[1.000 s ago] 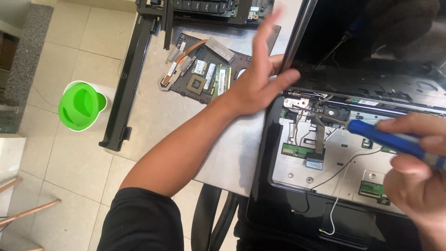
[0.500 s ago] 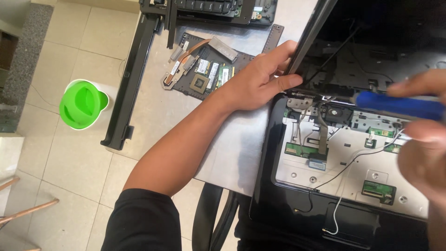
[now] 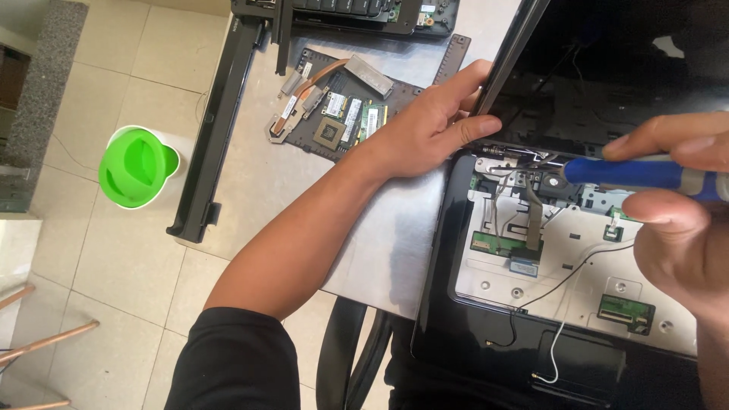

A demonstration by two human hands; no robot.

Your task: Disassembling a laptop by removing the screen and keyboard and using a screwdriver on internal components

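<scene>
Head view, two hands, one screwdriver, one laptop

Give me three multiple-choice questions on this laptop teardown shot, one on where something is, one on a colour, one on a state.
1. Where is the left hand?
A. on the laptop's screen edge by the hinge
B. on the green container
C. in the lap

2. What colour is the screwdriver handle?
A. red
B. blue
C. yellow

3. In what state is the laptop base?
A. cover fitted
B. shut
C. opened, boards and cables bare

Answers: 1 A, fingers grip the screen edge. 2 B, the right hand holds a blue handle. 3 C, green boards and wires show.
</scene>
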